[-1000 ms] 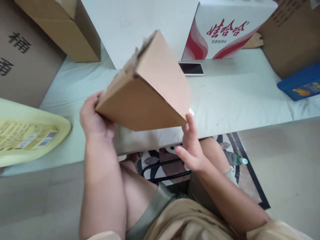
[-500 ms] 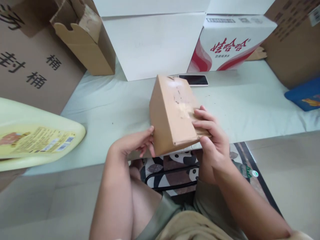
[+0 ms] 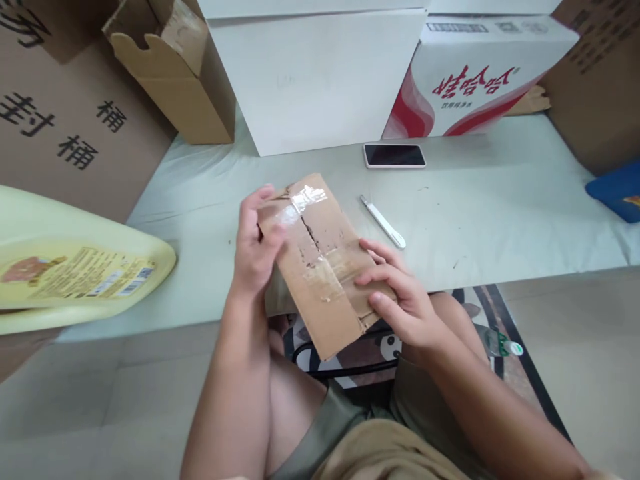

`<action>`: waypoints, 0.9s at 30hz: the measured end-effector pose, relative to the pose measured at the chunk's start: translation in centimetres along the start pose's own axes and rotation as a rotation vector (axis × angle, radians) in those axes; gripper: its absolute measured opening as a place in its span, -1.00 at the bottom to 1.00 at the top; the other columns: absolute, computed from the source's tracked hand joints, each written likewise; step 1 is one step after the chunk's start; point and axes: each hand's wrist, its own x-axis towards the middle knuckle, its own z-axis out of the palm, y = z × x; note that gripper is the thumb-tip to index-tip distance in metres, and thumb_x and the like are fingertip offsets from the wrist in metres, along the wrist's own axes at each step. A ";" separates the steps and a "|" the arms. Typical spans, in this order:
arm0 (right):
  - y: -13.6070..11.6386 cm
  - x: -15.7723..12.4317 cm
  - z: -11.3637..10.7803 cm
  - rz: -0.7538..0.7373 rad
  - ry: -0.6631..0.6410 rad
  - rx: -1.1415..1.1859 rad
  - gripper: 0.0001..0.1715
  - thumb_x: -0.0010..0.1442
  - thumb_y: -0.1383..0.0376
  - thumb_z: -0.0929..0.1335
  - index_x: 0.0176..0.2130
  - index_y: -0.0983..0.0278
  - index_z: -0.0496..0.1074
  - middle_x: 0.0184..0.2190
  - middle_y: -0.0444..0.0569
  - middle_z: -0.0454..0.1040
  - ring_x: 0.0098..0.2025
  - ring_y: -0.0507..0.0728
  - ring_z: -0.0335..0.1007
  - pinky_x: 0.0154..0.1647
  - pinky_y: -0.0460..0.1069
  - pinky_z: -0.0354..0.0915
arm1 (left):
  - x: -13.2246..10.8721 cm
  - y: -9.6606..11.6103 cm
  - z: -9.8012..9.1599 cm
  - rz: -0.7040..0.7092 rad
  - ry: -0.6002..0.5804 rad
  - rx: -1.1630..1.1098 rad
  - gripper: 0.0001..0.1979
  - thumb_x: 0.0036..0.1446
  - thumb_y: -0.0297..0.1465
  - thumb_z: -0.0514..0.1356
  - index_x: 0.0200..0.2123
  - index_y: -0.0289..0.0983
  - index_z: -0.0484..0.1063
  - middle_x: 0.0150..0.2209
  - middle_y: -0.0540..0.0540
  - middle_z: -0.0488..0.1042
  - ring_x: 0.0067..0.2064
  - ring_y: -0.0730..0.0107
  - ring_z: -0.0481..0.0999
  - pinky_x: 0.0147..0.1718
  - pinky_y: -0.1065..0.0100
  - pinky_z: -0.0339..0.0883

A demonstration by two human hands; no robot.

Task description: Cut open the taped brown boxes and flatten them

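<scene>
Between my two hands is a brown cardboard box (image 3: 320, 267), tilted so that a face with clear tape and a dark torn seam points up at me. My left hand (image 3: 257, 240) grips its far left edge, thumb on the taped face. On the right side, my right hand (image 3: 397, 287) holds the box with fingers and thumb over the face near its corner. A white utility knife (image 3: 383, 221) lies on the pale green cloth just beyond my right hand. The underside of the box is hidden.
A phone (image 3: 395, 156) lies in front of a white box (image 3: 325, 87) and a red-and-white carton (image 3: 475, 83). At the left stand an open cardboard box (image 3: 185, 93) and a yellow jug (image 3: 85, 260). A blue object (image 3: 617, 190) sits at the right edge.
The box has been turned, and its taped, torn face now points up. My left hand has moved from its lower side to the far left edge. The utility knife has come into sight.
</scene>
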 end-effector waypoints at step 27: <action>8.3 2.9 -3.3 0.450 0.053 -0.788 -0.73 0.23 0.22 0.34 -0.13 0.25 0.57 -0.05 0.24 0.57 -0.04 0.38 0.49 0.03 0.28 0.40 | -0.1 2.3 1.0 -0.088 0.029 0.083 -0.61 0.25 0.05 0.24 -0.08 -0.10 0.49 -0.05 -0.11 0.55 -0.02 0.11 0.51 0.07 0.09 0.43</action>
